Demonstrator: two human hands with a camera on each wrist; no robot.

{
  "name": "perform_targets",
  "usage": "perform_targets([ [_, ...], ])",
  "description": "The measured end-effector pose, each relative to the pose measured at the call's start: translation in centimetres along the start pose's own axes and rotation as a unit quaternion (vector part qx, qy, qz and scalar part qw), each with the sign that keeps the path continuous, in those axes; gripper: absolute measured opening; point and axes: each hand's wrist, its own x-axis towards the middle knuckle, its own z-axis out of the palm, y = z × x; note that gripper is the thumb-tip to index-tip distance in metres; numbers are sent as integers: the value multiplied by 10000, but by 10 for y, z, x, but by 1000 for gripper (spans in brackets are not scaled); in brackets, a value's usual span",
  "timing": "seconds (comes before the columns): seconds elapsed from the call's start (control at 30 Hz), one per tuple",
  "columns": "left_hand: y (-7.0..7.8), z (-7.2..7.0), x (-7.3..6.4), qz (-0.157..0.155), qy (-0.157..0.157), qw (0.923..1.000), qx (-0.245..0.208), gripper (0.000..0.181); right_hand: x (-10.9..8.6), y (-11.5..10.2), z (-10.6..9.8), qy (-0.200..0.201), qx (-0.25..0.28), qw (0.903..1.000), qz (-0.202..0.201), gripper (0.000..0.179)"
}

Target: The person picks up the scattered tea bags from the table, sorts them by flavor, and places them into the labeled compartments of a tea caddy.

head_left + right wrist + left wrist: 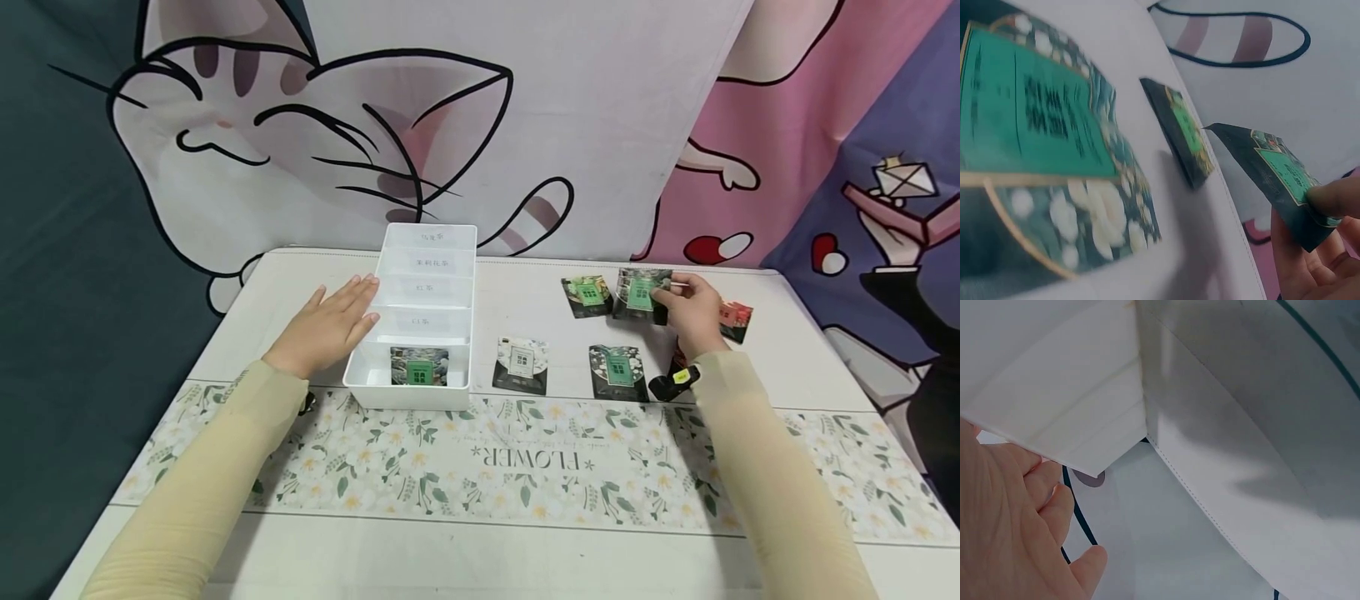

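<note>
My right hand (696, 310) pinches a dark tea sachet (636, 295) with a green label, thumb on its face. In the right wrist view that sachet (1279, 172) is held up off the table, tilted. A flat sachet with white flowers and a green label (618, 372) lies nearest the right wrist. My left hand (322, 327), fingers straight, rests against the left side of a white divided box (408, 398). In the left wrist view its fingers (1054, 509) lie along the box edge. One green-labelled sachet (419, 367) stands in the front compartment.
A yellow-green sachet (587, 296) lies at the back and a white-labelled one (521, 365) right of the box. A red sachet (735, 320) lies beyond the right hand; another is partly hidden under the right wrist. A floral strip (525, 475) crosses the table; a cartoon cloth hangs behind.
</note>
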Motion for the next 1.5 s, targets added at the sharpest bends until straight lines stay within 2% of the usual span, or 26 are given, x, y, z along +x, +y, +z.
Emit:
perform_targets([
  [0.17,0,0,0,-16,3,10000,-21,65,-5,-3,7,92,199,9997,-79,21],
  [0.4,1,-1,-1,-28,-50,10000,-67,65,-13,-10,16,-85,149,9998,-120,27],
  [0.67,1,0,0,-18,-35,10000,-82,65,-22,-25,30,-243,638,9970,-362,22],
  [0.97,0,1,0,4,-21,9999,-118,65,-39,-33,45,-540,1295,9898,-259,21],
  [1.23,0,1,1,4,-8,9999,-143,65,-54,-40,56,-679,1117,9906,-411,23],
  [1.5,0,0,0,-15,-48,9998,-167,65,-66,-47,63,-788,1577,9827,-572,24],
])
